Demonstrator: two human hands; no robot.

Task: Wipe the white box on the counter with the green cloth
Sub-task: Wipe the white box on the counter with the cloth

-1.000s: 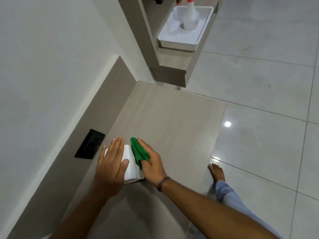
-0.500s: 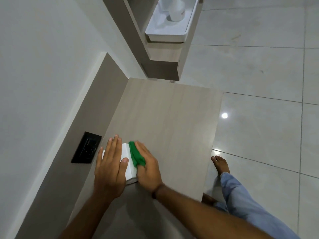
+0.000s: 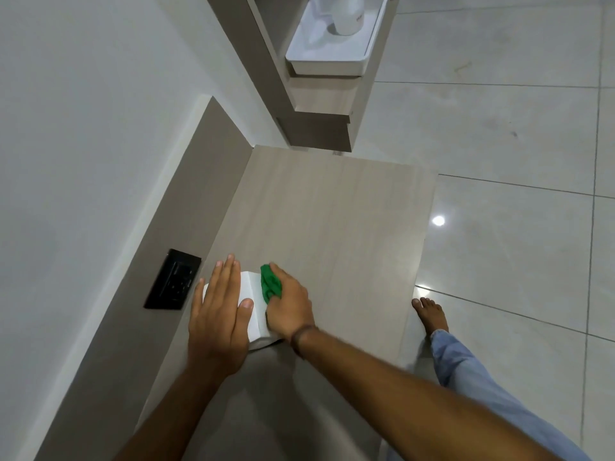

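Left to right: the black wall socket [image 3: 173, 280] sits in the brown backsplash, same as half a second ago. Your left hand [image 3: 218, 322] still lies flat on top of the white box [image 3: 254, 296], fingers straight and close together, thumb out over the top face, holding nothing. The box stands on the counter [image 3: 332, 227] near the backsplash; its position on the counter is unchanged. Your right hand [image 3: 289, 306] presses the green cloth [image 3: 269, 284] against the box's right side, fingers curled round the bunched cloth; against the earlier frame it has slid slightly toward you. Top right, a white tray [image 3: 327, 63] holds a white bottle [image 3: 347, 15]; faint print on it, unreadable. Your bare foot [image 3: 431, 316] rests on the tiled floor [image 3: 515, 244].
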